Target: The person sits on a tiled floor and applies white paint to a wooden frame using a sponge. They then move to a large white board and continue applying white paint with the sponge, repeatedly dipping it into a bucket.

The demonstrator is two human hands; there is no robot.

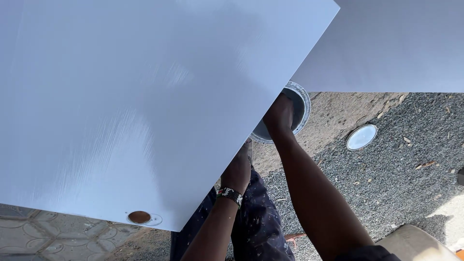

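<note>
A large board freshly coated in pale white paint fills the upper left of the head view. Beyond its right edge stands an open round paint tin. My right hand reaches down into the tin; its fingers are hidden inside, so what it holds cannot be seen. My left hand, with a beaded wristband, goes under the board's right edge, and its fingers are hidden there.
A second white board lies at the upper right. The tin's round lid rests on grey gravel. A round hole with a brown spot marks the board's near edge. Patterned tiles lie at lower left, and a tan container at lower right.
</note>
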